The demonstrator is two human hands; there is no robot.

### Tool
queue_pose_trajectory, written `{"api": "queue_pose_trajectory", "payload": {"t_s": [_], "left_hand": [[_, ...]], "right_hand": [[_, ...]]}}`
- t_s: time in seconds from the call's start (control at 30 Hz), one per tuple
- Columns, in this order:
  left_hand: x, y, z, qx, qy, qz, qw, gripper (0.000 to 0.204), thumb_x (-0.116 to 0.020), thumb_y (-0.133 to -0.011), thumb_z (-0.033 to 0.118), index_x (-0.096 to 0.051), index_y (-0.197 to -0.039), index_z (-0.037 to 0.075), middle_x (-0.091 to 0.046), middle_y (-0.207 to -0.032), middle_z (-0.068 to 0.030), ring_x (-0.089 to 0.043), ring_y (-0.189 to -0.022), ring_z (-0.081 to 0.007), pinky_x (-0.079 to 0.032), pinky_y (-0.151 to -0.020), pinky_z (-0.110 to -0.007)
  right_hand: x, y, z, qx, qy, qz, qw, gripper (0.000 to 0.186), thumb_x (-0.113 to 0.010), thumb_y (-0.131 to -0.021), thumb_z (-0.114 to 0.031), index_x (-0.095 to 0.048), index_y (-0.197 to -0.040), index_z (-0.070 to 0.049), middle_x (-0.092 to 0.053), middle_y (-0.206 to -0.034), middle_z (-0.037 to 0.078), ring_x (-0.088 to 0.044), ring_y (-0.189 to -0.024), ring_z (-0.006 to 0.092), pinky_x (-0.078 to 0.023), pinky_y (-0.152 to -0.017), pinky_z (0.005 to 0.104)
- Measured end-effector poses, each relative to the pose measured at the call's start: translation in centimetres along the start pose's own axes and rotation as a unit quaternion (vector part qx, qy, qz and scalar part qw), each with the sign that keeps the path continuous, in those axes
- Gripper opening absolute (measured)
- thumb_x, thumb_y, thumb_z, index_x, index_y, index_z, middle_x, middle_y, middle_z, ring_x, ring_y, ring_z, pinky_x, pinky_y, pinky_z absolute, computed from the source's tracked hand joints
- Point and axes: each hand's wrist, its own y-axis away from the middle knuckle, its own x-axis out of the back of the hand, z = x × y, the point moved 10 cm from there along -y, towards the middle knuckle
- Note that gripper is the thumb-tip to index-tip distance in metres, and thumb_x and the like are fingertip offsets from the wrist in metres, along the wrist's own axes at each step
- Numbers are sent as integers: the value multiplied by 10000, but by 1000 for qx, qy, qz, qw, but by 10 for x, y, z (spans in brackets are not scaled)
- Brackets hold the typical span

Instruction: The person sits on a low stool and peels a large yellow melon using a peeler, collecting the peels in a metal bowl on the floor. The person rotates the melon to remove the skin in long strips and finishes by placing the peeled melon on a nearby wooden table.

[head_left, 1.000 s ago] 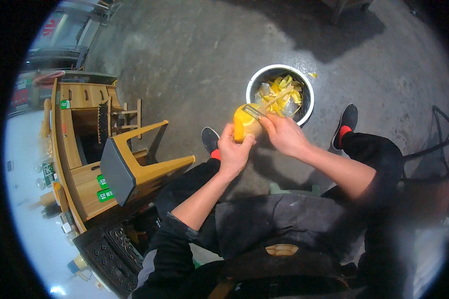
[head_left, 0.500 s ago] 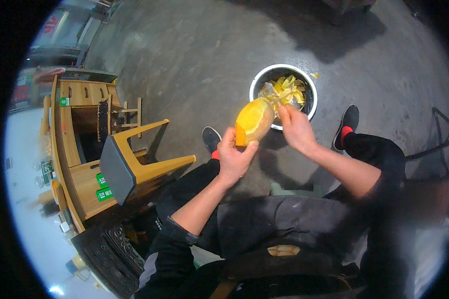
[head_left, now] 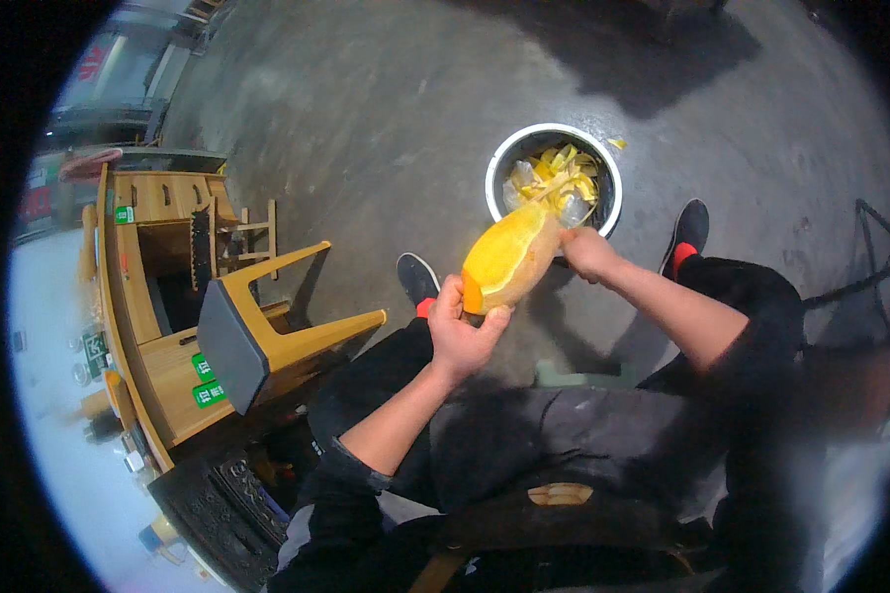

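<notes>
Held out over the floor is a partly peeled pumpkin, long and tilted, with bright yellow flesh on its left side and tan skin on its right. My left hand grips its near end, beside an orange cut face. At the far right side of the pumpkin, my right hand is closed, fingertips against or just by the skin; whatever those fingers hold is hidden. Just beyond the pumpkin's far end stands a white-rimmed round bin with yellow peelings and some clear plastic inside.
A stool with a dark seat and yellow legs lies tipped at left. Behind it is a wooden cabinet with drawers. One peel scrap rests on the floor right of the bin. My shoes flank the bin. Dark metal bars stand far right.
My right hand's fingers have drawn back toward me along the pumpkin's right side. The pumpkin has shifted slightly nearer, and more of its yellow flesh faces up. My left hand keeps its grip.
</notes>
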Motion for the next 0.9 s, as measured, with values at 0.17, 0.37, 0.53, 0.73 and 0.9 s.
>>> {"api": "queue_pose_trajectory", "payload": {"t_s": [0.17,0.37,0.53,0.73,0.9], "left_hand": [[9,1,1,8,-26,32,999,329,-764,-905,-3,-537,-1142,8,-654,-1132,-77,-655,-1054,-129,-535,-953,-303],[14,-8,-7,-5,-75,9,997,335,-668,-969,-29,-518,-1269,-11,-635,-1243,-103,-697,-1124,-202,-645,-933,-369],[16,-4,-7,-24,-91,11,995,342,-682,-950,-39,-520,-1250,-8,-635,-1223,-101,-699,-1099,-196,-651,-915,-366],[11,-2,-5,-24,-98,-13,995,342,-683,-941,-18,-522,-1242,-5,-628,-1241,-112,-697,-1090,-197,-651,-920,-377],[11,0,6,-44,-19,6,999,341,-667,-941,0,-522,-1248,-7,-626,-1244,-113,-693,-1094,-200,-648,-923,-391]], "right_hand": [[20,23,-26,64,-67,113,989,532,-449,-1107,-410,-693,-1056,60,-730,-966,301,-709,-923,484,-545,-792,533],[13,123,-114,268,22,96,958,318,-538,-1092,-296,-630,-1005,-4,-687,-838,312,-681,-857,535,-542,-727,598],[16,125,-124,306,81,104,943,321,-562,-1083,-316,-648,-1000,-18,-687,-802,303,-686,-832,526,-550,-727,607],[10,40,-55,166,66,100,979,445,-503,-1095,-386,-733,-1057,-7,-717,-977,327,-701,-925,511,-554,-814,588],[-18,6,14,-56,-49,-11,997,508,-482,-1096,-421,-737,-1120,17,-714,-1075,346,-691,-1022,504,-540,-879,550]]}}
